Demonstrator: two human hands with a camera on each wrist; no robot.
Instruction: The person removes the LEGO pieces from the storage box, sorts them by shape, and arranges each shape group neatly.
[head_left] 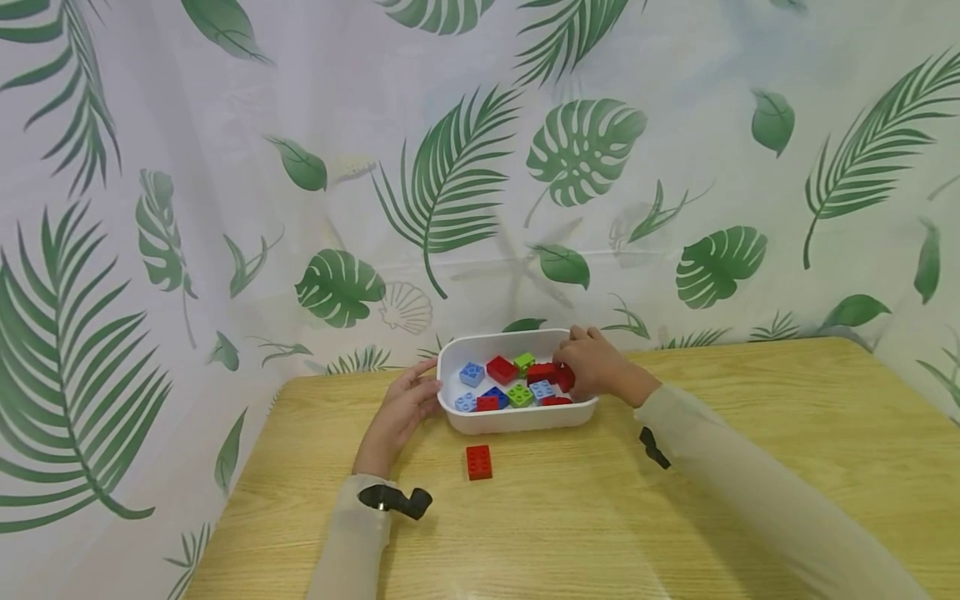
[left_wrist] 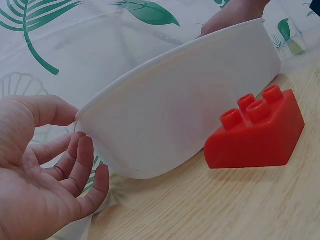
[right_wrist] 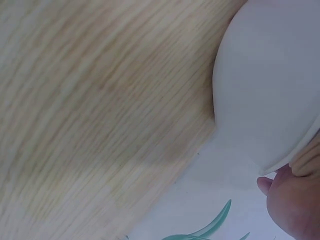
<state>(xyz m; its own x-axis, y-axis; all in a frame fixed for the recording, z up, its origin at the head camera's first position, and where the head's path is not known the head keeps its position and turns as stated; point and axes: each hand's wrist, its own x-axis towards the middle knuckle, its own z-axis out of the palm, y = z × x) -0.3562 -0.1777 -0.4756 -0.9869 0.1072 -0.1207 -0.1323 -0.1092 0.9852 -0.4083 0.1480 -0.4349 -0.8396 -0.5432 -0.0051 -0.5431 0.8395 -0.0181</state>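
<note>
A white plastic bin [head_left: 517,419] holds several toy building bricks in red, green, light blue and dark blue. At its left end my left hand [head_left: 401,410] grips the rim, thumb and fingertips against the wall, as the left wrist view shows up close. My right hand [head_left: 600,367] reaches over the right end into the bin. Its fingers point down beside a red brick [head_left: 566,379]; the fingertips are hidden, so whether they hold it cannot be seen. One red building brick [head_left: 478,462] with a curved end lies studs up on the table, in front of the bin.
The wooden table [head_left: 570,517] runs back to a white cloth [head_left: 480,208] printed with green leaves, close behind the bin. Inside the bin lie a light blue brick [head_left: 472,374], a green brick [head_left: 519,395] and a red brick [head_left: 501,369].
</note>
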